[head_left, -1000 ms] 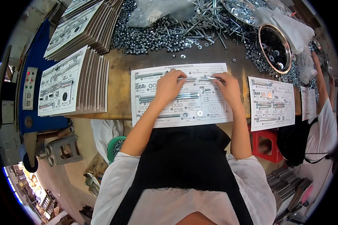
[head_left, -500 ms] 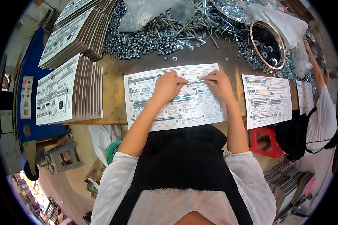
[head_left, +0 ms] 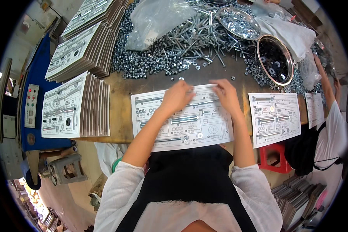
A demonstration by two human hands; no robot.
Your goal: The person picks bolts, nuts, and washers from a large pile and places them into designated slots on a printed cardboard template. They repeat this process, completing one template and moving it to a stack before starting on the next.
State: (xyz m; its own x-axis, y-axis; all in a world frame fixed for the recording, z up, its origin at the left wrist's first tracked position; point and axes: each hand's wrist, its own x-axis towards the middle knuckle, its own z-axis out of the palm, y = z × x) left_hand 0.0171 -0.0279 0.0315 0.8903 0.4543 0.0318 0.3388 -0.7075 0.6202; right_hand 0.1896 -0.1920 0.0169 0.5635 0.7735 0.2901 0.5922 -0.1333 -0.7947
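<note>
Blur is softening the fingers of the left hand (head_left: 177, 96) and the right hand (head_left: 225, 92); they seem to be hovering over the card (head_left: 216, 129), though contact is escaping the view. The left forearm (head_left: 147, 137) is covering part of the card's left side, and the smallest print is running too fine to read. The picture's top edge is cutting off the rear stack (head_left: 85, 15) and the bag (head_left: 158, 23). A sleeve (head_left: 123, 178) is hiding most of the green tub (head_left: 115, 164).
</note>
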